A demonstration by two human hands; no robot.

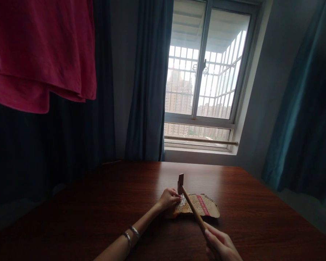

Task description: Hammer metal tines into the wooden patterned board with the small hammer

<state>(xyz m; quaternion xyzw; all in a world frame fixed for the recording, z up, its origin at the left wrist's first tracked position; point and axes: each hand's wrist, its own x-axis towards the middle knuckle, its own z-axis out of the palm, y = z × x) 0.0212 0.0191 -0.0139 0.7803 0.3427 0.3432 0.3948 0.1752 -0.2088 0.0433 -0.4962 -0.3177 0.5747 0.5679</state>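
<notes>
In my right hand [218,241] is a hammer [194,210], gripped low on its long wooden handle. The hammer's head is up and away from me, right beside my left fingers. My left hand [169,198] is closed in a pinch at the left end of a tan, cardboard-like sheet [213,209]. Whatever those fingers pinch is small and partly hidden by the hammer head; thin dark prongs show just below it. Many small holes dot the sheet, a red strip crosses it, and its far right edge is notched.
A glossy brown wooden table [111,203] lies under the sheet. Behind it are a barred window [201,83] and blue curtains [149,83]. A pink cloth [43,50] hangs at upper left. Bracelets [134,231] circle my left wrist.
</notes>
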